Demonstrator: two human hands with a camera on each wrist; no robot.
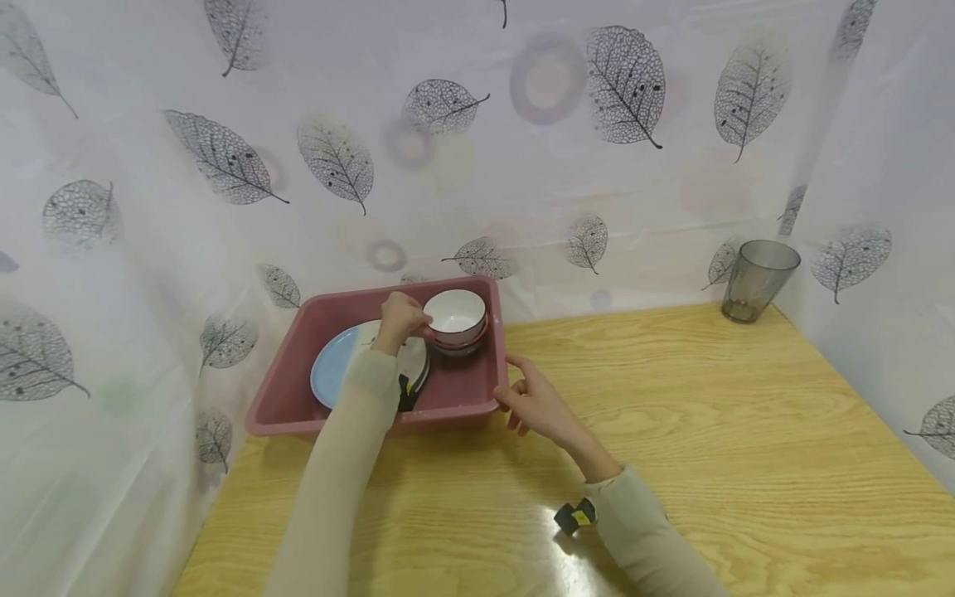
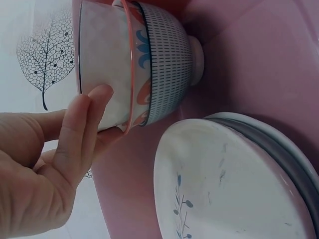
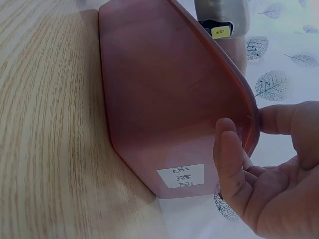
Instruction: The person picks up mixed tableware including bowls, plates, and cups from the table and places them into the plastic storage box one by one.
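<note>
A pink plastic basin holds bowls and plates. My left hand reaches into it and pinches the top white bowl by its left side. In the left wrist view, this bowl sits in an orange-rimmed bowl, which is nested in a bowl with small grey dashes. Beside the bowls lean a white plate with a blue sprig and a light blue plate. At the basin's front right corner, my right hand grips the rim between thumb and fingers.
A grey transparent cup stands at the table's back right corner. Leaf-printed sheeting hangs behind and at both sides of the wooden table. The basin's outer wall bears a white label.
</note>
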